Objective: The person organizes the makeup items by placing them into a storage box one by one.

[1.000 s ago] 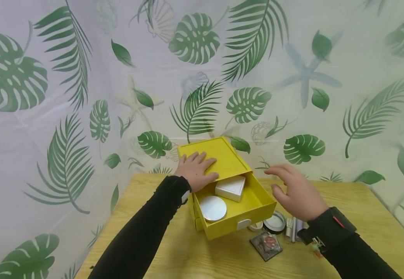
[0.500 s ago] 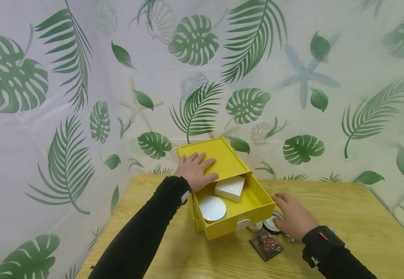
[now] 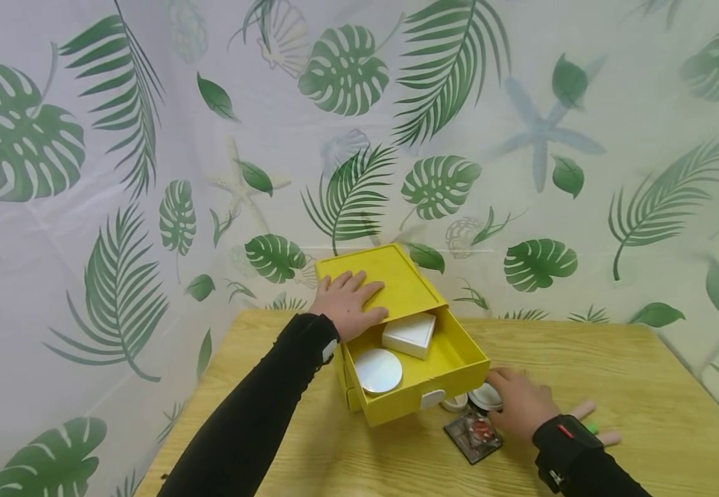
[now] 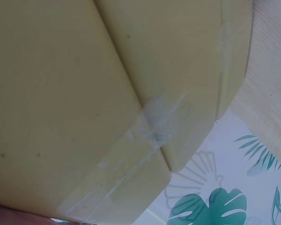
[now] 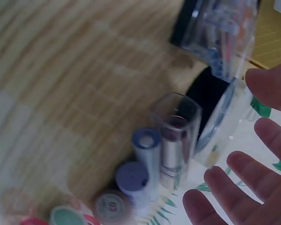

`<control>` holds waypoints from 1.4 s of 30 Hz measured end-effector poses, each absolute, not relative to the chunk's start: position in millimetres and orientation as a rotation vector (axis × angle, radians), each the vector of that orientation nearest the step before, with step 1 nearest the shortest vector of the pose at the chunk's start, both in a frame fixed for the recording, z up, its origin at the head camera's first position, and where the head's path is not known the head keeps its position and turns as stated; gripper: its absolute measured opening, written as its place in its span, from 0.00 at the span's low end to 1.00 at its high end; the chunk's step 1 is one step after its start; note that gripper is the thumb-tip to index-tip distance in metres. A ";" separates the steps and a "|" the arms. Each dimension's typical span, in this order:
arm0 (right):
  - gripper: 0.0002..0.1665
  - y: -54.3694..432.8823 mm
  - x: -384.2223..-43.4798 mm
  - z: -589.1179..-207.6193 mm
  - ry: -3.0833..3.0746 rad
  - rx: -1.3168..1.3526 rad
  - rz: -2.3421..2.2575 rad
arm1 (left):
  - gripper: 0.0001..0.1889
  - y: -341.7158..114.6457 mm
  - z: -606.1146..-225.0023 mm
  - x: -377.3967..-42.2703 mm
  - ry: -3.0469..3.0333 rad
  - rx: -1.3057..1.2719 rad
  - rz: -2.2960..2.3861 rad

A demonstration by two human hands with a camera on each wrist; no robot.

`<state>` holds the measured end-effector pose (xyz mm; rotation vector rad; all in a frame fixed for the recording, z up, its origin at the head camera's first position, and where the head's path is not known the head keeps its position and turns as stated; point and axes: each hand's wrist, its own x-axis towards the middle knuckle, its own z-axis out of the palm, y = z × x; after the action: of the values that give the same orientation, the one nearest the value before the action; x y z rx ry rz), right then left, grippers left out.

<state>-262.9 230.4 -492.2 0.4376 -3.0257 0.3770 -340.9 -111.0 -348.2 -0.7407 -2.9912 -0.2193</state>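
Note:
My left hand (image 3: 348, 307) lies with spread fingers on the top of a yellow drawer box (image 3: 397, 276); the left wrist view shows mostly the taped yellow side (image 4: 178, 70). The box's drawer (image 3: 452, 359) is pulled out and holds a white rectangular box (image 3: 409, 335) and a round shiny white disc (image 3: 379, 371). To the drawer's right, my right hand (image 3: 524, 404) reaches over a round white-topped case with a black base (image 3: 485, 396). In the right wrist view its thumb and fingers (image 5: 239, 168) spread around the round case (image 5: 220, 122) without a visible grip.
A dark square palette with a clear packet on it (image 3: 474, 438) lies before the drawer, near a small white round item (image 3: 455, 403). A clear-capped lipstick (image 5: 173, 140) and several tubes (image 5: 131, 183) stand close to my right hand.
My right hand has come down and slightly in from above the table's right side to the round case. The left hand and the yellow box have stayed in place.

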 end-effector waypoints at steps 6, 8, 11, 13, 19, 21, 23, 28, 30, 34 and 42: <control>0.35 230.4 -262.7 -497.3 -3.065 0.396 0.298 | 0.34 -110.1 -348.8 -339.1 -2.987 -0.744 -0.247; 0.33 229.6 -262.0 -496.4 -3.072 0.385 0.307 | 0.34 -109.8 -348.6 -338.1 -2.987 -0.744 -0.245; 0.33 227.9 -260.9 -493.2 -3.079 0.373 0.329 | 0.34 -109.4 -348.6 -337.7 -2.984 -0.743 -0.236; 0.34 227.1 -260.9 -491.4 -3.081 0.370 0.349 | 0.35 -109.3 -348.3 -337.7 -2.986 -0.744 -0.232; 0.36 226.5 -265.2 -495.0 -3.052 0.359 0.350 | 0.34 -109.5 -345.3 -338.5 -2.987 -0.744 -0.214; 0.35 225.8 -266.7 -497.0 -3.043 0.343 0.343 | 0.34 -109.5 -343.6 -338.0 -2.985 -0.743 -0.212; 0.35 224.7 -267.9 -498.1 -3.041 0.327 0.334 | 0.34 -109.5 -342.1 -337.4 -2.984 -0.745 -0.215; 0.35 222.2 -269.3 -499.7 -3.031 0.278 0.313 | 0.34 -109.8 -340.1 -336.3 -2.979 -0.756 -0.236; 0.34 221.4 -269.5 -500.0 -3.029 0.263 0.313 | 0.34 -110.0 -340.6 -336.5 -2.979 -0.757 -0.239; 0.29 221.2 -269.1 -500.9 -3.025 0.254 0.315 | 0.35 -109.9 -344.0 -338.8 -2.977 -0.758 -0.239; 0.17 225.4 -266.0 -503.6 -3.025 0.264 0.434 | 0.34 -108.9 -345.4 -337.4 -2.989 -0.745 -0.233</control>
<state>-266.0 225.4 -503.6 0.2643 -3.0250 0.4339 -337.4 -108.9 -345.4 -0.7448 -2.9891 -0.2334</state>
